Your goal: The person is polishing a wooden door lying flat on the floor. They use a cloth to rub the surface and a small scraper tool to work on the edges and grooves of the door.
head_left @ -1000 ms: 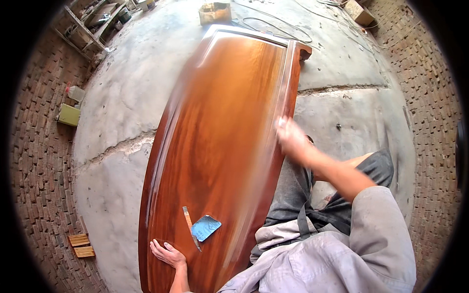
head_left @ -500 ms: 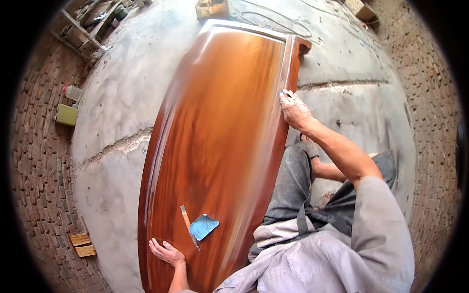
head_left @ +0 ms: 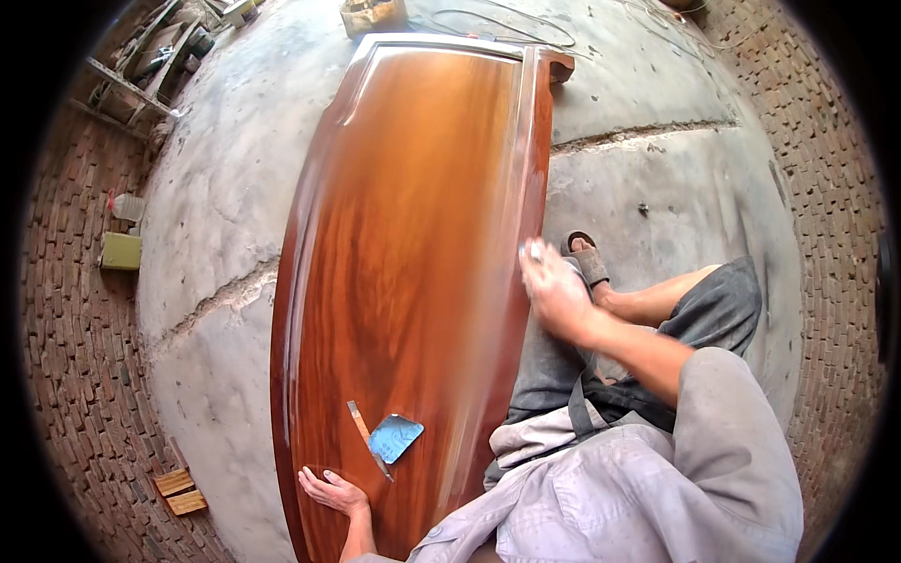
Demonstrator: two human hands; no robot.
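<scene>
A long reddish-brown varnished wooden panel (head_left: pixel 375 310) with a raised, whitish-dusted border lies in front of me. My left hand (head_left: pixel 335 494) rests on its near left part, fingers stretched out and holding nothing. At the right edge, about midway along, my right hand (head_left: pixel 556 293) presses with its fingers together; a small bluish piece of sandpaper shows at the fingertips, mostly hidden and blurred. White dust coats these fingers. On the panel near my left hand lie a blue sheet of sandpaper (head_left: pixel 394 437) and a narrow tool with an orange-brown handle (head_left: pixel 361 424), the sheet partly over the tool.
Cracked grey concrete floor (head_left: pixel 211 225) surrounds the panel, with brick paving (head_left: pixel 75 375) beyond. A worn container (head_left: pixel 374 16) and a hose (head_left: pixel 507 21) lie past the far end. At left are a green box (head_left: pixel 121 251), a clear bottle (head_left: pixel 128 206) and wood pieces (head_left: pixel 180 492).
My right hand has slid along the panel's right edge toward me. My left hand stays on the panel. The whole view has shifted slightly.
</scene>
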